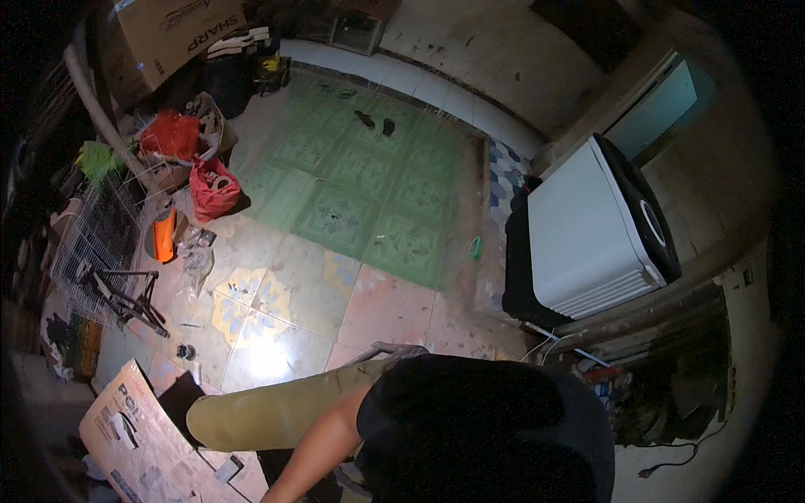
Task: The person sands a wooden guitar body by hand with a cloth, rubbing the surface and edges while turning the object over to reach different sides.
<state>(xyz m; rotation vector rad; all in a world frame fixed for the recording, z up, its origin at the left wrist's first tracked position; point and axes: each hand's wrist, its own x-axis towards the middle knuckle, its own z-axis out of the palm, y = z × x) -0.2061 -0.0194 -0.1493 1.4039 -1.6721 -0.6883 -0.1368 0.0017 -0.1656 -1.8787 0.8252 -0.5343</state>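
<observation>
Neither my left hand nor my right hand is in the picture. A bare arm [331, 436] comes out of a black short-sleeved shirt [486, 427] and leaves over the lower edge, so its hand is hidden; I cannot tell which arm it is. A leg in khaki trousers [277, 415] stretches leftward. Next to the leg and the arm lies a flat piece of printed cardboard [159, 453]. On it are a small grey rectangular piece [228, 468] and a white-and-dark object [124, 429] too small to name.
A green patterned mat [335, 176] covers far floor tiles, with dark sandals [376, 124] on it. A white and black appliance [579, 226] stands right. At left are a wire rack [101, 243], a black metal frame [126, 298], a red bag [214, 191] and a large carton [172, 38].
</observation>
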